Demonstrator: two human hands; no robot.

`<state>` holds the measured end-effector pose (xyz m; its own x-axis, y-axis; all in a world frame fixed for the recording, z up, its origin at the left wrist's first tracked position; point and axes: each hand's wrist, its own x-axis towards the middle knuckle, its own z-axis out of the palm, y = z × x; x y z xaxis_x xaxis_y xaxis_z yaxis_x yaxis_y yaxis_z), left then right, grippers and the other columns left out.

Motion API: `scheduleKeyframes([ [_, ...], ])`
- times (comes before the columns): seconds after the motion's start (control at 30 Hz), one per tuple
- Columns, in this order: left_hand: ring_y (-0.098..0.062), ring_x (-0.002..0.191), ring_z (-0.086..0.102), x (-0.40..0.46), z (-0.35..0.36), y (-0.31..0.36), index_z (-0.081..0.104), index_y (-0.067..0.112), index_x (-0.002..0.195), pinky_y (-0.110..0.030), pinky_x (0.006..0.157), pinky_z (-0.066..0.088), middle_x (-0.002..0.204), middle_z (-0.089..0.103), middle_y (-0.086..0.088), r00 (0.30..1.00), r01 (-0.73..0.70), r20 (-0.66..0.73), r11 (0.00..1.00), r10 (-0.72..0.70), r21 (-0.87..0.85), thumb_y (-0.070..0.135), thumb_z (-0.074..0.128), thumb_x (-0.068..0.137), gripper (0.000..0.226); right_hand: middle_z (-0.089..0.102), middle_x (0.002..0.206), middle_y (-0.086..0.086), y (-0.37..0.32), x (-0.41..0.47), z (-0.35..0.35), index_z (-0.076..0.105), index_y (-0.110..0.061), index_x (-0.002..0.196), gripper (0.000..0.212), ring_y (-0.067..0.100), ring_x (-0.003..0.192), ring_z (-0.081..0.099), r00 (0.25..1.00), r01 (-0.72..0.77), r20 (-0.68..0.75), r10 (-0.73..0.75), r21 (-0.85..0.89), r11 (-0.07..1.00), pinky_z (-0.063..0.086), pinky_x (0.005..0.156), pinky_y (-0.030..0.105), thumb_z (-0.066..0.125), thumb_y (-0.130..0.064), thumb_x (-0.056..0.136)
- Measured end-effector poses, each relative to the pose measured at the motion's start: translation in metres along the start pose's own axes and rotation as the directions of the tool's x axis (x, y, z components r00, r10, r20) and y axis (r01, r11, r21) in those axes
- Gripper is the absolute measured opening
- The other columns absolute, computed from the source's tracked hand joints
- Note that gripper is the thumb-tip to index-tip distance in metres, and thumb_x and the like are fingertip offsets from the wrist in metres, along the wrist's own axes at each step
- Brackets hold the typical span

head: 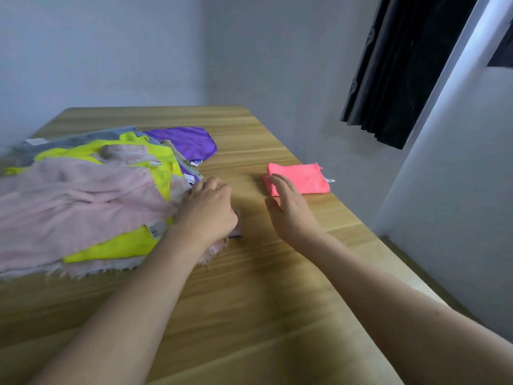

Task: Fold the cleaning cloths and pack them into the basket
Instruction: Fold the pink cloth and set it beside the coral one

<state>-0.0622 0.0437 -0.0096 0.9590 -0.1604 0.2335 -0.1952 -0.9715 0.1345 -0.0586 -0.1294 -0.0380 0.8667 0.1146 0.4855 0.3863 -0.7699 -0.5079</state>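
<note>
A heap of unfolded cleaning cloths lies on the left of the wooden table (pixel 249 287): a pale pink cloth (pixel 77 201) on top, yellow cloths (pixel 116 245) under it, a grey one (pixel 69 141) and a purple one (pixel 186 140) behind. My left hand (pixel 208 209) grips the right edge of the pale pink cloth with curled fingers. A folded bright pink cloth (pixel 302 177) lies apart on the right. My right hand (pixel 288 209) hovers just in front of it, fingers relaxed and spread, holding nothing. No basket is in view.
The table's right edge runs close beside the folded cloth, with a white wall beyond. A dark curtain (pixel 402 73) hangs at the upper right. Bare wood lies between the heap and the folded cloth.
</note>
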Motion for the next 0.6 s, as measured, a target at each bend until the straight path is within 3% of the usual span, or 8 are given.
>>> scheduleKeyframes([
  [0.13,-0.031,0.117,0.042,-0.024,-0.004,-0.035,0.055,0.018,0.122,-0.038,0.092,0.037,0.126,0.049,-0.005,0.996,0.036,-0.092,0.988,-0.022,0.153,0.018,0.05,0.081,0.041,0.048,0.139,0.013,-0.026,-0.015,0.029,0.049,-0.001,0.133,0.042,0.024,0.13,0.043,0.999,-0.024,0.05,0.022,0.058,0.998,0.022,0.102,0.011,0.052,-0.004,0.091],
  [0.23,-0.036,0.107,0.049,-0.028,-0.01,-0.061,0.055,0.01,0.114,-0.041,0.084,0.04,0.115,0.053,-0.014,0.982,0.106,-0.172,0.977,-0.075,0.183,0.018,0.053,0.079,0.035,0.051,0.136,0.01,-0.042,-0.016,0.047,0.05,-0.006,0.133,0.039,0.022,0.126,0.045,0.996,-0.028,0.091,0.021,0.075,0.997,0.03,0.104,0.022,0.049,-0.01,0.094],
  [0.37,-0.038,0.105,0.057,-0.027,-0.006,-0.094,0.047,0.005,0.112,-0.04,0.075,0.045,0.109,0.06,-0.019,0.969,0.217,-0.138,0.971,-0.203,0.096,0.028,0.054,0.087,0.035,0.058,0.123,0.007,-0.064,-0.007,0.066,0.059,-0.01,0.123,0.033,0.024,0.112,0.055,0.996,-0.023,0.089,0.013,0.111,0.994,0.042,0.097,0.038,0.051,-0.01,0.092],
  [0.47,-0.036,0.107,0.058,-0.024,-0.002,-0.108,0.047,0.007,0.117,-0.039,0.073,0.047,0.109,0.065,-0.014,0.952,0.274,-0.127,0.96,-0.279,-0.056,0.032,0.061,0.08,0.047,0.063,0.109,0.007,-0.074,0.0,0.074,0.067,-0.013,0.108,0.024,0.024,0.104,0.056,0.989,-0.059,0.144,0.042,0.113,0.992,0.043,0.092,0.036,0.052,-0.011,0.09],
  [0.6,-0.035,0.099,0.06,-0.022,-0.005,-0.122,0.053,0.008,0.106,-0.035,0.07,0.046,0.104,0.063,-0.013,0.928,0.322,-0.126,0.923,-0.352,-0.21,0.028,0.058,0.082,0.031,0.065,0.11,0.004,-0.078,0.011,0.075,0.067,-0.014,0.107,0.023,0.02,0.102,0.058,0.98,-0.149,0.158,0.125,0.153,0.977,0.043,0.088,0.03,0.05,-0.011,0.092],
])
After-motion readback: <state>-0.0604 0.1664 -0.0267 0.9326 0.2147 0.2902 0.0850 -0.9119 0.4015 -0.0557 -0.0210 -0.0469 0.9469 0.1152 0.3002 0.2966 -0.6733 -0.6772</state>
